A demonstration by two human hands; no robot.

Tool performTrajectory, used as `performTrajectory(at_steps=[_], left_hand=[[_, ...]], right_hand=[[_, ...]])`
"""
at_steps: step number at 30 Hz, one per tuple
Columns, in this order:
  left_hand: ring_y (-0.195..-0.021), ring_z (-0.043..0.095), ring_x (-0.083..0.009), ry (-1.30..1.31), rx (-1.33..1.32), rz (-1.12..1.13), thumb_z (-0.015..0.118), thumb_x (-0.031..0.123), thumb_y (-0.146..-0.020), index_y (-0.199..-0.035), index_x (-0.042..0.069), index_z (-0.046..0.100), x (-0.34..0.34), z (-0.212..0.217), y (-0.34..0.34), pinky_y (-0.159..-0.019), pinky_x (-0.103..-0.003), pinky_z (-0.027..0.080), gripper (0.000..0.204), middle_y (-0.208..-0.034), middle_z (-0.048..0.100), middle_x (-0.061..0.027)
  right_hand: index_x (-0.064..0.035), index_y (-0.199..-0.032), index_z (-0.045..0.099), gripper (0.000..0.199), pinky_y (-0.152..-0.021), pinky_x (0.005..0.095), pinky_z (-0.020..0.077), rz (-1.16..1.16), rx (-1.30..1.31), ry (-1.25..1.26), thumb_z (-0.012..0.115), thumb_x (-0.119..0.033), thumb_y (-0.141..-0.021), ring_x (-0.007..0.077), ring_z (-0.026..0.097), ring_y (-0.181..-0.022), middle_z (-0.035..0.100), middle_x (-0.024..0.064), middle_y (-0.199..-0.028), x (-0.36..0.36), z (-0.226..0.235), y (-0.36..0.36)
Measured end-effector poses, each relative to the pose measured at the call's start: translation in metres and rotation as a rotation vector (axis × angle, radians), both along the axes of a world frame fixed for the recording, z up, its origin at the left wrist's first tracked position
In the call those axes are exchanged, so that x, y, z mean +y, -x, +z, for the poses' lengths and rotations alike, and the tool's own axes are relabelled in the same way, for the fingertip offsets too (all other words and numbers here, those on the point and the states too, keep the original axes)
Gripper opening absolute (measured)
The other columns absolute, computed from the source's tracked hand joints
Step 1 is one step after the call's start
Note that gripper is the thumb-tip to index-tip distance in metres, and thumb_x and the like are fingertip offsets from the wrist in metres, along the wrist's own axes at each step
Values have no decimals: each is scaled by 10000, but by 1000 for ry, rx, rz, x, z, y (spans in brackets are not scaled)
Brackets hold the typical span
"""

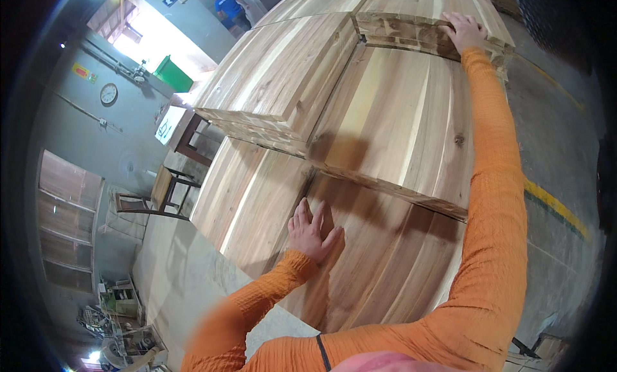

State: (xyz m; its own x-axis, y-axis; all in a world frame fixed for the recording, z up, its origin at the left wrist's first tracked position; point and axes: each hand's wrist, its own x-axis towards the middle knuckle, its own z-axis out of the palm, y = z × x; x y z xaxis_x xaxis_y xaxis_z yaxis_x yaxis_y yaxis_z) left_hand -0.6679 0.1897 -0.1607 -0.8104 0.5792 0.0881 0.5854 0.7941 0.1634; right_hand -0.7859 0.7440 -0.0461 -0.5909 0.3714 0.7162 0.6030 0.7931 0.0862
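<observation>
My left hand [313,232] lies with fingers spread on a low wooden panel [385,263] nearest me, its palm down on the striped wood. Farther off, my right hand [465,32] reaches over the near edge of a higher stack of panels [418,21]; its fingers stretch onto the top face and the thumb points along the edge. Between the hands is a mid-height stack with a pale, knotted top panel [398,115]. Left of it, a taller stack [276,70] shows several layered edges. My right palm's underside is hidden.
At the left stand a wooden chair [160,190] and a table [191,135], with a green bin [172,74] by the bright doorway. A person in blue [226,7] is at the back. Machinery [128,333] sits lower left. A yellow line [556,209] marks the right floor.
</observation>
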Motion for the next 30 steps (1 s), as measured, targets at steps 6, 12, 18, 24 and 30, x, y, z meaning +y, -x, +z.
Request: performTrajectory(at_steps=[6,12,18,24,30], left_hand=[[-1262,304,-408,-24,-22,-1,550,552,-788,-1349,175,395,-1,1,1,-1017,-490,252,693,-1405,255,-263],[-1262,303,-408,0,-31,8,545,554,-792,-1357,173,380,2,2,2,-1022,-490,244,701,-1409,247,-261],[-1271,293,-412,3,-40,7,527,573,-793,-1363,168,370,1,1,3,-1024,-500,238,717,-1411,242,-266],[-1264,303,-423,6,-58,7,550,528,-803,-1348,165,393,2,10,0,-1021,-493,265,674,-1398,257,-269],[-1283,280,-410,-19,-30,11,545,541,-803,-1357,169,385,0,10,-4,-1033,-475,246,687,-1408,251,-263]], right_hand=[[-231,-1133,592,356,-872,380,397,91,39,-138,562,-431,-840,142,498,-1040,612,-82,-1073,-4,4,-10],[-213,-1129,579,389,-922,417,378,56,82,-53,593,-441,-814,165,483,-1083,584,-52,-1111,-24,3,-15],[-264,-1254,513,461,-1040,499,253,38,64,83,592,-419,-828,195,413,-1224,472,-23,-1341,-82,22,31],[-285,-1204,561,395,-1009,477,265,47,111,129,600,-397,-828,170,428,-1205,536,-51,-1271,-87,3,62],[-280,-1224,531,359,-1019,455,271,80,25,132,538,-327,-868,159,424,-1208,510,-62,-1295,-86,7,60]])
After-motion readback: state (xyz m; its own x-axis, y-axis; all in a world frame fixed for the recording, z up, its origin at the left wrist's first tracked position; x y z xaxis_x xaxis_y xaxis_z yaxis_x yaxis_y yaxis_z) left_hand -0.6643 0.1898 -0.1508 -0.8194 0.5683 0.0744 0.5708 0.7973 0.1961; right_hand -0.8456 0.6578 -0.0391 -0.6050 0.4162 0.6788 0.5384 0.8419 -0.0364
